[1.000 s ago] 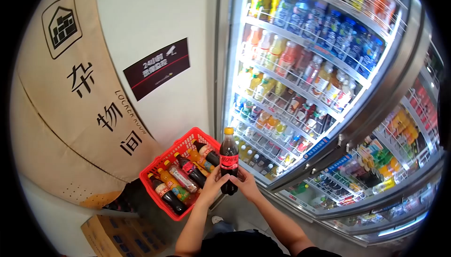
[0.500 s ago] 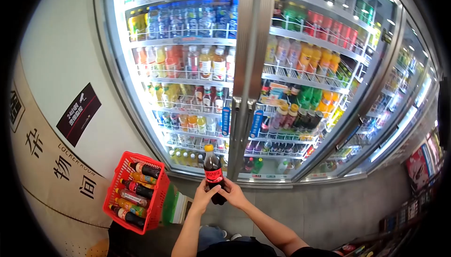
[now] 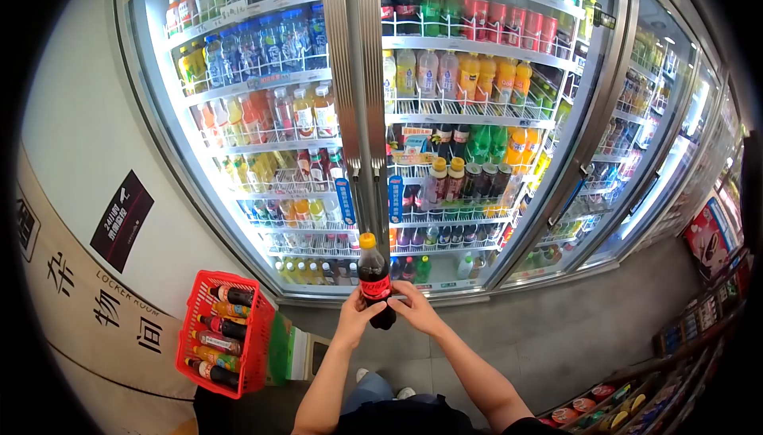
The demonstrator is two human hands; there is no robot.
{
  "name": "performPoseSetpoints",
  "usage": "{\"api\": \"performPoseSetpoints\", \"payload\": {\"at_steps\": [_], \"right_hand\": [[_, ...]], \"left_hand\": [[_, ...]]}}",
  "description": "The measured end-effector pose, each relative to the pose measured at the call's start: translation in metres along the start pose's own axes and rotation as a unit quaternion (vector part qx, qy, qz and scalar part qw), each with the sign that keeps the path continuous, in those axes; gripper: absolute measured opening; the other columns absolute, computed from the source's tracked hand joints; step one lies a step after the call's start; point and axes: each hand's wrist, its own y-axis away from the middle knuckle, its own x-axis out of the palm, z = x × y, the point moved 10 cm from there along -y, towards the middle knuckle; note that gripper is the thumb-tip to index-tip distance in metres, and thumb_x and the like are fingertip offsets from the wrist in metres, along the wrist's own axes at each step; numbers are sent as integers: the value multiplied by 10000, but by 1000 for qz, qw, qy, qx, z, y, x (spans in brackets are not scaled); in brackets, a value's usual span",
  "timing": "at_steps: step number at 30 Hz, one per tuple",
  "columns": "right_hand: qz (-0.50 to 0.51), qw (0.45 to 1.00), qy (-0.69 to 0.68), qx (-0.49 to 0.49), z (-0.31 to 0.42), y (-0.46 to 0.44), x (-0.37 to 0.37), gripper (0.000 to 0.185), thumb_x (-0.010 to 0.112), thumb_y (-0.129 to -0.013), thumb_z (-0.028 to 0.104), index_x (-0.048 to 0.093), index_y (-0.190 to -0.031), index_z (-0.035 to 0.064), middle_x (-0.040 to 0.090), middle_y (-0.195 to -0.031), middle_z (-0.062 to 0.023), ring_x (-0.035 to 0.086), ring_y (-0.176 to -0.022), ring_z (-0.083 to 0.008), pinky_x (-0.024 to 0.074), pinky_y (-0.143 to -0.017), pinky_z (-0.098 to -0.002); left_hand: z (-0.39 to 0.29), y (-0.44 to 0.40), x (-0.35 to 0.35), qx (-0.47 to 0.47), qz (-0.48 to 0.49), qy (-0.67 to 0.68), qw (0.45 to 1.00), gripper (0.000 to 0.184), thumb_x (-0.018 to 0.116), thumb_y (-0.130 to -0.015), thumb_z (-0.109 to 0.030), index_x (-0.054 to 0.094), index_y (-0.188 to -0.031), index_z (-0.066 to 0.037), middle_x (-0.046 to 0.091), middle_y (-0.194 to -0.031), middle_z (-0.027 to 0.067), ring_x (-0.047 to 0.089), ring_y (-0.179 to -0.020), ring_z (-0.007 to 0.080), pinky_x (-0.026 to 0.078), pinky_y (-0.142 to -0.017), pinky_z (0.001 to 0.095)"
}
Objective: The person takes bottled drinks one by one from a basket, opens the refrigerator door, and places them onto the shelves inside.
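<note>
A dark cola bottle [image 3: 374, 274] with a red label and a yellow cap stands nearly upright between my two hands. My left hand [image 3: 355, 317] grips its lower left side, and my right hand [image 3: 414, 308] holds the lower right side, thumbs near each other at the front. To the lower left is a red basket [image 3: 254, 343] with several drink bottles lying in it, some dark cola and some orange. Behind the held bottle are closed glass fridge doors, with shelves of drinks inside.
Metal door handles [image 3: 366, 189] run down between the fridge doors. The basket rests beside a green and white box [image 3: 291, 354]. A snack rack [image 3: 675, 371] stands at the lower right. On the left wall hang a dark sign [image 3: 122, 221] and a beige curtain [image 3: 75, 308]. Grey floor [image 3: 509, 328] lies below.
The view has swung right, from the wall and curtain toward the fridge doors, so the basket appears further left. Both hands still hold the cola bottle.
</note>
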Motion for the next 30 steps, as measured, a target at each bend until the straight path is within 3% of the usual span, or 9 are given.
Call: {"api": "performPoseSetpoints", "payload": {"at_steps": [9,12,15,19,20,21,23,27,30], "right_hand": [[21,999,-23,41,-25,-50,24,423,617,-966,256,558,-1312,19,623,-1117,-60,600,-1003,-138,487,-874,-300],[-74,996,-14,42,-26,-91,0,369,600,-979,282,617,-1238,20,680,-1016,-65,607,-935,-101,478,-844,-254],[-217,971,92,25,-22,-148,-44,403,641,-947,297,613,-1193,-21,692,-1074,-122,646,-979,-167,500,-850,-291],[-306,907,290,-9,-23,-226,-73,601,755,-797,479,632,-1105,-23,683,-1035,-201,668,-933,-297,518,-813,-369],[-309,918,249,22,-52,-249,-80,645,760,-775,512,633,-1101,-30,693,-1015,-201,678,-896,-305,517,-817,-377],[-325,917,229,39,-57,-262,-81,534,756,-809,446,652,-1024,-32,700,-858,-126,670,-785,-207,516,-728,-318],[-277,948,119,105,-98,-292,-78,438,713,-859,415,658,-973,-5,663,-751,-74,623,-659,-162,477,-623,-294],[-306,939,97,124,-114,-300,-82,356,651,-913,380,660,-876,27,583,-648,-19,544,-566,-120,410,-533,-281],[-308,949,36,58,-107,-296,-77,348,604,-930,314,605,-701,52,491,-563,0,493,-512,-112,369,-492,-287]], "left_hand": [[-4,-12,-49,19,-60,14,998,571,736,-814,-16,511,-1339,-28,623,-1226,50,577,-1133,153,420,-1007,315],[-20,-20,-61,20,-65,11,998,623,744,-811,-19,475,-1372,-28,603,-1250,65,569,-1155,162,418,-1017,314],[-29,-19,-78,23,-67,8,997,646,755,-802,-20,469,-1381,-35,598,-1254,62,567,-1158,159,415,-1024,314],[-23,-21,-103,2,-41,15,999,642,766,-794,-43,482,-1370,-28,618,-1231,61,578,-1138,162,420,-1011,327],[-25,-23,-108,-2,-32,13,999,673,767,-797,-36,453,-1392,-21,600,-1260,63,566,-1163,158,411,-1028,319],[-28,-27,-111,-5,-21,11,1000,705,768,-800,-29,424,-1415,-13,582,-1289,66,554,-1188,154,402,-1046,311],[-37,-33,-119,0,-14,11,1000,723,771,-799,-34,410,-1425,-11,577,-1297,66,550,-1197,155,402,-1045,310],[-42,-42,-131,-20,8,5,1000,735,769,-801,-33,399,-1436,-11,574,-1300,64,547,-1199,155,399,-1047,306],[-46,-47,-136,-26,20,9,999,723,763,-803,-24,406,-1432,-13,576,-1297,61,548,-1195,153,400,-1044,305]]}}
